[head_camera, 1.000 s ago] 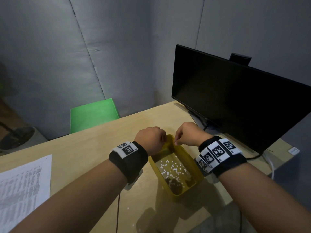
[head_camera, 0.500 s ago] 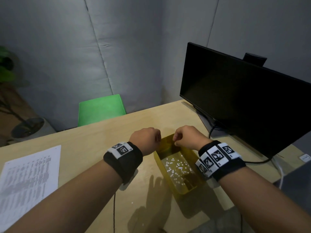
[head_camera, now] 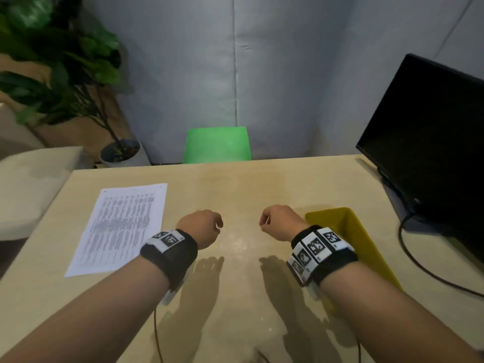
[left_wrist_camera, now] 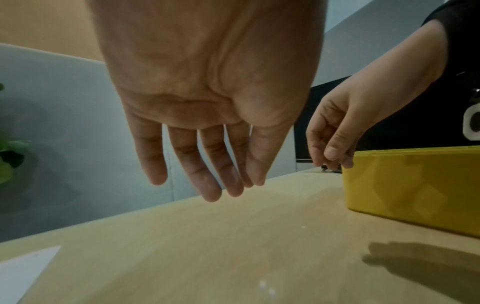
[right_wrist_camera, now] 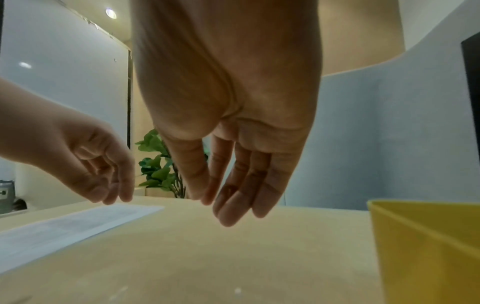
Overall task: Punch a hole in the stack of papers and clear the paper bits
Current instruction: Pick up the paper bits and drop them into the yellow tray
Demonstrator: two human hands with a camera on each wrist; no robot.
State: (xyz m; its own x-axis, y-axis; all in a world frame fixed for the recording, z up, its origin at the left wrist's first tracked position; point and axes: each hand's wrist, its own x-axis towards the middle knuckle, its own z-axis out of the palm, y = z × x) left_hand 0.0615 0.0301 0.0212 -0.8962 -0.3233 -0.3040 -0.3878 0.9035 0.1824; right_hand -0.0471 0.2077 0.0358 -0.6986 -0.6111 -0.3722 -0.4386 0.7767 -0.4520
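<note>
The stack of printed papers (head_camera: 120,226) lies flat at the table's left, with small holes near its far edge. A yellow tray (head_camera: 351,231) sits at the right, partly hidden behind my right wrist; its inside is not visible. My left hand (head_camera: 209,224) and right hand (head_camera: 272,221) hover side by side over the bare table between papers and tray. In the wrist views the left hand's fingers (left_wrist_camera: 207,185) and the right hand's fingers (right_wrist_camera: 233,209) hang down relaxed and hold nothing. A few white paper bits (left_wrist_camera: 263,284) lie on the table below. No hole punch is in view.
A black monitor (head_camera: 424,142) stands at the right with a cable (head_camera: 419,265) running across the table. A green chair (head_camera: 217,145) sits behind the far edge, and a potted plant (head_camera: 120,150) stands at the back left. A beige seat (head_camera: 31,179) is left of the table.
Both hands have left the yellow tray's far rim and moved left over the bare table. The view has swung left, so the tray now sits at the right and the papers show fully.
</note>
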